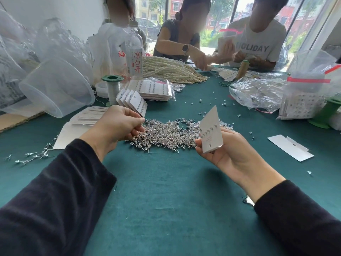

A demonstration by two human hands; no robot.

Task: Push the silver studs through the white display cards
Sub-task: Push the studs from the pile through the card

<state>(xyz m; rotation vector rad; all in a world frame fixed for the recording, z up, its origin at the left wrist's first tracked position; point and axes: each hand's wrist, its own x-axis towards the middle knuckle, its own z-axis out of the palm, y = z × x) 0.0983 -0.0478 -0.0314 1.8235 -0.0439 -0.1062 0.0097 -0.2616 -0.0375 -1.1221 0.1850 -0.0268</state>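
Right hand (227, 150) grips my card (211, 132); left hand (120, 126) curled above studs (166, 133), hold unclear; skewed push may crease card.

Silver studs (167, 134), white card (210, 130), green cloth (166, 182)

We take the stud pile (166, 133) on the worktop (166, 182) as our mark. Our left hand (118, 126) is at its left end. Our right hand (227, 150) is at its right end and holds a card (212, 133). Left of the pile lie stacked cards (88, 115), and behind those stand a bowl (55, 87) and a spool (112, 87). Behind the pile lie packed cards (156, 88), then a bottle (134, 52) and pearl strands (171, 69). Right of the pile lies a loose card (290, 147), with bags (258, 93) farther back.
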